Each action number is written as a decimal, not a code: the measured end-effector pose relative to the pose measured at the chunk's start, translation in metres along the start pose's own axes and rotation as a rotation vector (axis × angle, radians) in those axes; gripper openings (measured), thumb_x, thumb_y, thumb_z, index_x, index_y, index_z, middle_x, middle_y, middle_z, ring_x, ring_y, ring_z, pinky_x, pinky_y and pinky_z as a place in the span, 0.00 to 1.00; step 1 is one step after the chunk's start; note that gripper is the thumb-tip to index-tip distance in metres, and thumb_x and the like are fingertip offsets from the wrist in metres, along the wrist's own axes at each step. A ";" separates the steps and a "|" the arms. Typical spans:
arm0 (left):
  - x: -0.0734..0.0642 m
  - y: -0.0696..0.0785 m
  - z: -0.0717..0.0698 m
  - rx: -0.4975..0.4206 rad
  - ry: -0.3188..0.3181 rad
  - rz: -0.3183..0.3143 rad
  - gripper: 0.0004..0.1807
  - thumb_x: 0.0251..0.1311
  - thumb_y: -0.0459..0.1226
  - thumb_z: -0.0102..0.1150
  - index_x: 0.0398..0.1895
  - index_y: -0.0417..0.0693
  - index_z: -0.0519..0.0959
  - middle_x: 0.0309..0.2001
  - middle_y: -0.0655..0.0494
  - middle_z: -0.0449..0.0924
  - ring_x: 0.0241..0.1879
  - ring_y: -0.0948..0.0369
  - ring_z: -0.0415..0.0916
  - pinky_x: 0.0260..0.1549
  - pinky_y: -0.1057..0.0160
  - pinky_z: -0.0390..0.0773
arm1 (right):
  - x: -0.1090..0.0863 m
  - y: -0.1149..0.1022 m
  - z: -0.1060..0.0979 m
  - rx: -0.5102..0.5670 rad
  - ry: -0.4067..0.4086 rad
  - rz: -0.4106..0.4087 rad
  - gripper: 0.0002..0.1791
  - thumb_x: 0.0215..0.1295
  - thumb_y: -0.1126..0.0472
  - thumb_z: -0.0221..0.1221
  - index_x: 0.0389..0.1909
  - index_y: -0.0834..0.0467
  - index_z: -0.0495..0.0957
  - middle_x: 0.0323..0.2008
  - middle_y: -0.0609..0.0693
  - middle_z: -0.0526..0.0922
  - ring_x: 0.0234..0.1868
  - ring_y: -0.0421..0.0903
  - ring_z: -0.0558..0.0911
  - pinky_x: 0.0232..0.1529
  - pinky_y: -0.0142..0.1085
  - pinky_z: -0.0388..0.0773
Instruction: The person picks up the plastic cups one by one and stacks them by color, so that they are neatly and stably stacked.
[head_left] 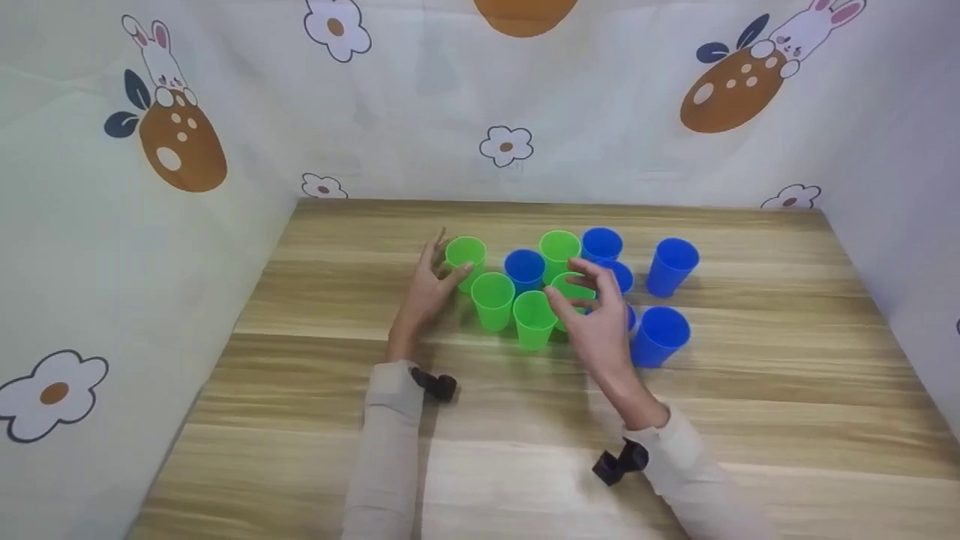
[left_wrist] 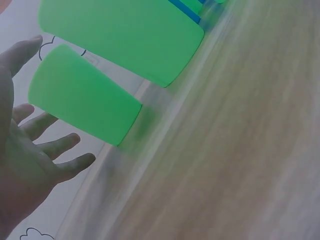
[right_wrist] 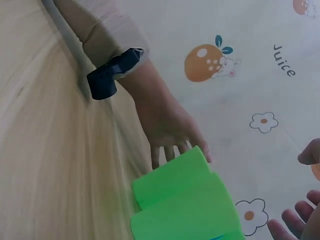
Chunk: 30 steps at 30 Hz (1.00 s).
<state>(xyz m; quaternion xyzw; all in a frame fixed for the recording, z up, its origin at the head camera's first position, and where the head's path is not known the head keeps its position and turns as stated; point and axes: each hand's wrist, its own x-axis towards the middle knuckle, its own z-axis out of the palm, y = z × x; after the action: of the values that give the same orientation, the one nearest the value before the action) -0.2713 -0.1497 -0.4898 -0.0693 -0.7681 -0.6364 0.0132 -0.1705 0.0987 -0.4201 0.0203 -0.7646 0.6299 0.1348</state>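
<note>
Where the wood-grained table (head_left: 285,420) recedes towards its far edge, a cluster of plastic tumblers (head_left: 534,326) is set upright, roughly midway between the left and right edges. Five green tumblers (head_left: 493,304) are grouped mostly on the cluster's left, and six blue tumblers (head_left: 673,270) mostly on its right, some partly masked by the right hand (head_left: 602,322). By the left hand (head_left: 430,292) the leftmost green tumbler (head_left: 463,251) is flanked, with fingers spread and thumb held across its near side; whether contact is made cannot be told. The right hand is held just beside the rightmost green tumbler (head_left: 571,283), its fingers loosely bent, thumb and fingertips parted, nothing being gripped. As judged from the smooth, thin-looking walls, each tumbler should be light, slightly flexible, rather slippery and easily tipped, though hardly fragile. Hold is best taken around the upper wall, just below the rim, with thumb and fingers opposed and only mild pressure applied, so that the wall is not squeezed inward and closely set neighbours are not knocked.
</note>
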 end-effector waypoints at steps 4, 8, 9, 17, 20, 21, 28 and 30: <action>0.001 -0.002 0.003 -0.014 -0.014 -0.009 0.49 0.63 0.47 0.66 0.81 0.53 0.47 0.78 0.42 0.56 0.76 0.47 0.59 0.74 0.45 0.63 | -0.005 0.004 0.007 -0.074 0.028 -0.001 0.29 0.59 0.57 0.71 0.60 0.59 0.75 0.57 0.54 0.76 0.57 0.50 0.79 0.52 0.46 0.82; 0.002 -0.003 0.005 0.005 -0.032 -0.033 0.51 0.62 0.49 0.67 0.81 0.56 0.46 0.78 0.43 0.55 0.74 0.46 0.61 0.72 0.45 0.65 | -0.009 0.008 0.012 -0.154 0.045 -0.003 0.30 0.57 0.57 0.72 0.59 0.60 0.75 0.55 0.55 0.76 0.53 0.51 0.80 0.49 0.46 0.82; 0.002 -0.003 0.005 0.011 -0.030 -0.036 0.51 0.62 0.49 0.66 0.81 0.56 0.45 0.78 0.43 0.55 0.74 0.45 0.61 0.72 0.45 0.65 | -0.010 0.009 0.012 -0.172 0.052 -0.004 0.29 0.57 0.57 0.72 0.59 0.59 0.75 0.55 0.54 0.76 0.52 0.50 0.80 0.48 0.45 0.82; 0.002 0.000 0.005 -0.012 0.000 -0.028 0.51 0.61 0.46 0.67 0.81 0.57 0.46 0.77 0.41 0.57 0.74 0.45 0.61 0.73 0.46 0.64 | -0.012 0.010 0.013 -0.226 0.027 -0.015 0.30 0.56 0.56 0.73 0.58 0.59 0.74 0.54 0.53 0.77 0.51 0.50 0.79 0.49 0.45 0.80; 0.004 0.000 0.008 -0.001 -0.026 -0.036 0.51 0.61 0.49 0.67 0.81 0.57 0.47 0.79 0.44 0.54 0.75 0.46 0.60 0.73 0.46 0.64 | -0.015 0.009 0.010 -0.235 -0.002 -0.002 0.32 0.56 0.58 0.73 0.60 0.59 0.73 0.55 0.55 0.76 0.53 0.52 0.80 0.51 0.47 0.81; 0.004 0.000 0.009 -0.002 -0.036 -0.038 0.51 0.61 0.50 0.67 0.81 0.58 0.47 0.79 0.44 0.53 0.75 0.46 0.60 0.73 0.46 0.64 | -0.016 0.010 0.010 -0.241 -0.007 0.002 0.32 0.55 0.59 0.73 0.60 0.59 0.73 0.56 0.55 0.75 0.54 0.52 0.80 0.51 0.47 0.82; 0.005 -0.003 0.008 -0.032 -0.032 -0.051 0.48 0.61 0.47 0.67 0.80 0.54 0.50 0.77 0.45 0.59 0.73 0.47 0.63 0.72 0.49 0.66 | -0.023 0.017 0.010 -0.286 -0.036 0.018 0.34 0.55 0.63 0.73 0.62 0.61 0.70 0.57 0.59 0.73 0.56 0.55 0.79 0.50 0.45 0.85; 0.005 -0.003 0.006 -0.034 -0.023 -0.045 0.46 0.62 0.45 0.67 0.79 0.51 0.53 0.75 0.44 0.62 0.73 0.47 0.64 0.71 0.49 0.67 | -0.024 0.019 0.012 -0.302 -0.048 0.026 0.35 0.55 0.62 0.73 0.63 0.61 0.70 0.57 0.59 0.73 0.56 0.55 0.80 0.50 0.45 0.85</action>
<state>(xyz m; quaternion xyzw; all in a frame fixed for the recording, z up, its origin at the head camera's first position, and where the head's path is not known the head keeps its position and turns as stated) -0.2759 -0.1438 -0.4934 -0.0595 -0.7587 -0.6487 -0.0110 -0.1532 0.0880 -0.4460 0.0048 -0.8538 0.5089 0.1100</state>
